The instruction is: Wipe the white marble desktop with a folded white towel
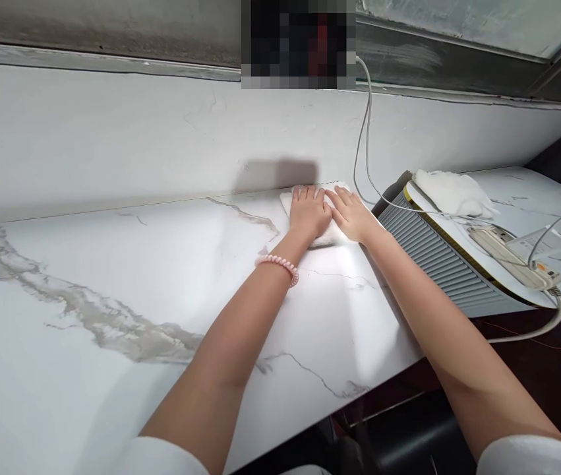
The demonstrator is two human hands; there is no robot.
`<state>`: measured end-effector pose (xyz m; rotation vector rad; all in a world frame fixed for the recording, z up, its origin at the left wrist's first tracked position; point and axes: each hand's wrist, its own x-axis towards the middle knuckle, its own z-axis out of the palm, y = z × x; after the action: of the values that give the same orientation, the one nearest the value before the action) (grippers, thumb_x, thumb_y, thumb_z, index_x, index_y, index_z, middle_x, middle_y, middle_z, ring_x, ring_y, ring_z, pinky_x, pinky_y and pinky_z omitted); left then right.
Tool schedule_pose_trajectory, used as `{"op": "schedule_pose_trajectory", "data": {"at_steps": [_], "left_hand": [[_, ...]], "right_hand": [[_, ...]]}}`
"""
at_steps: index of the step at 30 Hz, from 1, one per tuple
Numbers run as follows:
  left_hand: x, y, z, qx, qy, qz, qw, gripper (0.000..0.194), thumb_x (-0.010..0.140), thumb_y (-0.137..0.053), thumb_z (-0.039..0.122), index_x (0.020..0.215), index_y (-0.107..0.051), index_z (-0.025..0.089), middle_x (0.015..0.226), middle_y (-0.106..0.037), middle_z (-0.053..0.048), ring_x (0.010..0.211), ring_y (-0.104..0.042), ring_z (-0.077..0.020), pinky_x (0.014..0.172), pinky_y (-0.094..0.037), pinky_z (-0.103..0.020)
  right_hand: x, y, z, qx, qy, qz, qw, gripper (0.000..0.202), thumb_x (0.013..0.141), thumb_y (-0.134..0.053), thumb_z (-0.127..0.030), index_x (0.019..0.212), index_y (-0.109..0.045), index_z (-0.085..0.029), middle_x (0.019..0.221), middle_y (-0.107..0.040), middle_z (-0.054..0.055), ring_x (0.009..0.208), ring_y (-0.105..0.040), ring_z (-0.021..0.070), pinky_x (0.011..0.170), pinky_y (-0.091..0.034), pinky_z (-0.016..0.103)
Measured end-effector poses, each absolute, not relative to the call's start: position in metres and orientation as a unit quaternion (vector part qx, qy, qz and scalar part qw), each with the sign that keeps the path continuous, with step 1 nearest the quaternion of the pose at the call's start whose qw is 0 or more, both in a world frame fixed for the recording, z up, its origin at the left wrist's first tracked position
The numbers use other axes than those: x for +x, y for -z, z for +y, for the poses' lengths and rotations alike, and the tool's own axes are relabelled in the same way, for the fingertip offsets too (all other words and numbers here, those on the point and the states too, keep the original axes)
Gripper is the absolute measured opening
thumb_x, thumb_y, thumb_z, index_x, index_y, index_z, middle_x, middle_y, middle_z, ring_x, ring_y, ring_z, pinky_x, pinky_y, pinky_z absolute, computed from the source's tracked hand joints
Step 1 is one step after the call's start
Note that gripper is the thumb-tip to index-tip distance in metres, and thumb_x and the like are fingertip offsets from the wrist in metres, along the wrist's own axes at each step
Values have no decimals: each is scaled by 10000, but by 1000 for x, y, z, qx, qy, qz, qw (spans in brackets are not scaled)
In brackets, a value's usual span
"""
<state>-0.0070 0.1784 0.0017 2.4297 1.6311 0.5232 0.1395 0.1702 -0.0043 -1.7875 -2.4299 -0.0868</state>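
Observation:
A white cloth [330, 235] lies on the white marble-patterned tabletop [240, 264], close against the wall. Both of my hands press down on it side by side at the far right end of this surface. My left hand [310, 212] rests flat with its fingers stretched forward, and a pink coiled band [280, 262] circles that wrist. Next to it, my right hand [351, 214] also lies flat on the cloth, fingers pointing ahead and to the left. The thumbs nearly meet. Most of the cloth is hidden under the hands.
To the right stands a ribbed-sided counter [438, 257] with a rounded top, carrying another white cloth [453, 191] and a power strip [512, 257]. A white cable [370, 132] hangs down the wall [112, 138]. Below the tabletop's front edge is a black rounded object [409, 435].

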Motion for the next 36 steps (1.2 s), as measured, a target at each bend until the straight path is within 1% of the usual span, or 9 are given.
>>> {"op": "schedule_pose_trajectory", "data": {"at_steps": [4,10,14,19,24,27,31,33,36], "left_hand": [[-20,-4,134,820,-159,542,88,536,1022,-261,255,1510,-397,80,1598,-365,-128,1492,-286,-263,1262,-104,-461],[-45,-3,44,835,-147,524,87,541,1029,-262,279,1522,-380,87,1607,-346,-129,1504,-263,-269,1265,-104,-470],[-69,-5,-11,844,-135,511,88,534,1035,-261,289,1523,-380,106,1606,-346,-117,1504,-267,-261,1262,-132,-486],[-102,-9,-47,863,-115,483,90,530,1034,-282,275,1517,-383,81,1607,-327,-139,1505,-260,-262,1258,-161,-476],[-117,-13,-41,852,-103,508,72,528,1033,-297,265,1509,-387,55,1599,-328,-175,1496,-278,-274,1244,-207,-457],[-118,-14,-20,828,-95,550,51,530,1035,-310,277,1514,-383,63,1591,-341,-194,1489,-290,-300,1233,-220,-464],[-119,-12,22,793,-102,600,29,522,1032,-303,253,1500,-391,40,1567,-384,-210,1479,-316,-307,1219,-233,-473],[-122,-10,48,782,-120,611,38,521,1028,-298,248,1498,-395,46,1571,-385,-196,1482,-313,-291,1223,-222,-459],[-130,-7,88,778,-144,608,66,528,1023,-291,257,1504,-395,64,1585,-372,-172,1492,-286,-269,1242,-165,-430]], "right_hand": [[127,3,123,-587,28,-807,60,601,1026,-218,-376,1536,-333,-78,1610,-302,213,1501,-252,342,1202,-229,548],[96,3,26,-613,39,-786,69,583,1012,-255,-329,1523,-362,-70,1597,-330,217,1500,-261,335,1215,-230,527],[72,8,-33,-613,46,-782,99,575,1006,-269,-311,1511,-392,-66,1586,-348,222,1496,-269,345,1210,-246,541],[43,11,-76,-614,40,-778,125,569,1010,-264,-313,1517,-395,-90,1592,-341,215,1501,-260,338,1201,-261,561],[27,6,-61,-611,16,-785,107,574,1006,-273,-315,1525,-392,-100,1594,-340,211,1500,-268,328,1204,-254,551],[21,1,-30,-609,8,-787,101,563,1007,-281,-312,1528,-392,-131,1600,-344,183,1501,-276,302,1206,-255,532],[10,-3,20,-609,17,-788,85,561,1005,-275,-287,1533,-384,-130,1595,-355,184,1491,-298,300,1194,-274,515],[3,-4,46,-613,26,-786,80,565,1001,-265,-268,1536,-373,-120,1589,-361,192,1484,-311,308,1180,-292,519],[-7,-2,84,-621,33,-779,85,573,993,-257,-263,1532,-375,-107,1580,-373,201,1475,-323,319,1164,-304,525]]}}
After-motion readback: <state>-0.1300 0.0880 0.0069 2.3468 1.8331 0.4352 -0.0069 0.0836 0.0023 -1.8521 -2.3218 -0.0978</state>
